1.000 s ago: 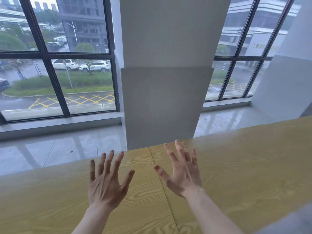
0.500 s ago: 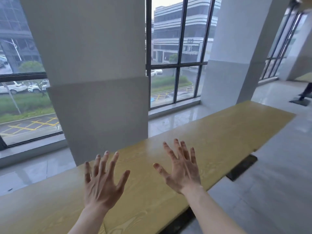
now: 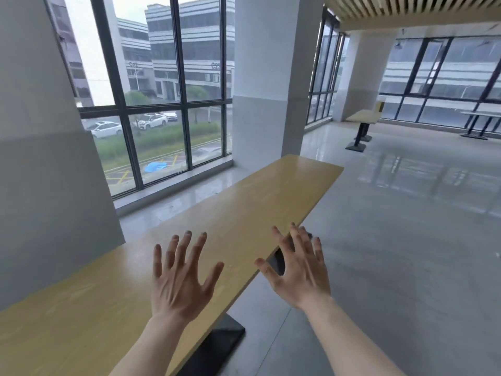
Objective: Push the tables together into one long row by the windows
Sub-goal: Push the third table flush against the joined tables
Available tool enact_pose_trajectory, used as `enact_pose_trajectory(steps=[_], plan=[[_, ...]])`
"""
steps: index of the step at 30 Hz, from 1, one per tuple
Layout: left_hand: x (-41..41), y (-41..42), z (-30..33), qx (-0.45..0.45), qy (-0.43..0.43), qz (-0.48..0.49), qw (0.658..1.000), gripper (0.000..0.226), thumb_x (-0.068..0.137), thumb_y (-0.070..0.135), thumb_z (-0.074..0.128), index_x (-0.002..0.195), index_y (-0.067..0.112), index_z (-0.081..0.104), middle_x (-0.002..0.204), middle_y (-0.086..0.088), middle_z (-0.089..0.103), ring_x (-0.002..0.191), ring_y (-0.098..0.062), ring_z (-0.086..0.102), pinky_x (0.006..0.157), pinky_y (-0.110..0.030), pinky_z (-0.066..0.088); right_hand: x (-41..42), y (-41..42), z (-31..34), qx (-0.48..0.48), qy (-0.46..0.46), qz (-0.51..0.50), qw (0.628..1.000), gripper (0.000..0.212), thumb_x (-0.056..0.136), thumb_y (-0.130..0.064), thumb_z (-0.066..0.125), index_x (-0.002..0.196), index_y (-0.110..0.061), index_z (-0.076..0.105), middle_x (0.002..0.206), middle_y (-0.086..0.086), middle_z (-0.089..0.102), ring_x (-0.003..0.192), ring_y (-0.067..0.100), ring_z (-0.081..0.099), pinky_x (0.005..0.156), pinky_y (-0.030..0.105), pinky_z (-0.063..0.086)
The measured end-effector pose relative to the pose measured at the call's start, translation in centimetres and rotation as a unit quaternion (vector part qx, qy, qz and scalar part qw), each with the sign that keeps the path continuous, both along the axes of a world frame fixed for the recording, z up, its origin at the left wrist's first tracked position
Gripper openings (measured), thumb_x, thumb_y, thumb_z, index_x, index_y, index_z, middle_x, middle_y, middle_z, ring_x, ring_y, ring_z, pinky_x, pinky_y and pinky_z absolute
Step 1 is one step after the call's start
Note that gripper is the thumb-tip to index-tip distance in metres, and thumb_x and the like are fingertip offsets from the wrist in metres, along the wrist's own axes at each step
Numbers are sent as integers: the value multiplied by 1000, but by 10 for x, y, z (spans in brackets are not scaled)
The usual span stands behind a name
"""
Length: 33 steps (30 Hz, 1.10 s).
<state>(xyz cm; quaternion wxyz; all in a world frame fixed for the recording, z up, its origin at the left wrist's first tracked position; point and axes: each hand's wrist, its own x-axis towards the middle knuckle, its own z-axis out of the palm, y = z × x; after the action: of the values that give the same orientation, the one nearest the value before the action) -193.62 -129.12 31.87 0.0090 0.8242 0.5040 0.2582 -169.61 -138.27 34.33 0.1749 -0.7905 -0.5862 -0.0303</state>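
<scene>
While both hands, left (image 3: 179, 280) and right (image 3: 298, 270), hovered wide and empty, the counter (image 3: 244, 213) stood along the windows (image 3: 162, 90), seemingly already aligned.

The tabletop (image 3: 244, 213) under my fingers (image 3: 187, 248) is pale yellow wood with a darker wavy grain running along its length. Its base plate (image 3: 217, 346) on the floor is matte black. The floor (image 3: 406, 240) is glossy grey and carries pale reflections. The pillars (image 3: 260, 77) are white above and light grey below. The window frames (image 3: 184, 104) are black. Outside I see white cars (image 3: 104, 128), a strip of green grass (image 3: 162, 138), yellow hatched road markings (image 3: 122, 175) and a blue patch (image 3: 154, 166). A far table (image 3: 363, 116) has the same pale yellow top on black legs. The ceiling slats (image 3: 406, 6) are tan.
</scene>
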Motion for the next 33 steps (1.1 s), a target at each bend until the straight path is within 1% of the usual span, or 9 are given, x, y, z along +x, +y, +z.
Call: enact_pose_trajectory(steps=[4,8,11,14,17,20,23,26,33], plan=[[93,39,-15,-7,-4,-29,1000,80,94,81,16,160,37,28,166,-4,36,157,-28,24,128,-57,4,86,26,-11,-6,-13,-32,999,101,77,-99,-1,163,-47,-1,176,4,-3,161,24,-8,128,51,-11],[186,89,-30,-25,-20,-45,999,80,94,81,15,161,38,26,168,-3,33,158,-28,21,128,-56,1,171,65,-18,-21,-22,-52,998,103,76,-99,-3,164,-46,2,176,3,-5,161,23,-9,128,52,-10],[252,123,-36,-45,-25,-54,997,80,94,82,15,162,39,22,169,-2,30,158,-27,18,128,-57,-1,232,93,-15,-39,-26,-59,997,108,72,-100,-6,164,-45,7,176,2,-6,161,22,-9,128,51,-10],[309,151,-36,-48,-18,-59,997,80,94,82,11,162,41,18,170,0,27,159,-26,15,128,-56,-3,285,121,-10,-29,-19,-64,997,107,74,-99,-4,164,-43,11,176,3,-1,162,23,-6,129,51,-8],[359,177,-34,-46,-11,-62,997,79,94,82,10,162,42,15,171,0,26,159,-26,14,128,-56,-4,335,147,-10,-38,-19,-69,997,105,75,-99,-4,164,-44,5,176,4,-2,162,23,-7,129,51,-7],[409,205,-36,-44,-1,-63,997,79,94,82,11,162,42,14,171,-1,24,159,-26,13,128,-56,-4,388,174,-16,-40,-14,-68,997,105,75,-99,-3,164,-44,4,176,4,-2,162,24,-6,129,51,-7],[459,230,-42,-44,9,-49,998,80,94,83,10,162,42,14,171,-2,23,159,-27,13,128,-56,-4,441,202,-24,-40,-4,-58,998,107,73,-100,-4,165,-44,5,176,5,-2,162,24,-6,129,51,-6],[513,254,-49,-45,16,-35,998,80,94,82,12,162,40,19,170,-3,27,159,-28,16,128,-58,-2,501,233,-31,-38,-4,-37,999,106,75,-99,-3,165,-44,4,176,5,-1,162,24,-6,130,52,-5],[641,292,-38,-44,4,28,999,78,95,80,16,160,39,26,167,-2,33,157,-29,22,128,-58,1,642,300,-28,-37,2,8,999,103,77,-99,-1,164,-45,4,176,4,0,162,24,-5,130,51,-4]])
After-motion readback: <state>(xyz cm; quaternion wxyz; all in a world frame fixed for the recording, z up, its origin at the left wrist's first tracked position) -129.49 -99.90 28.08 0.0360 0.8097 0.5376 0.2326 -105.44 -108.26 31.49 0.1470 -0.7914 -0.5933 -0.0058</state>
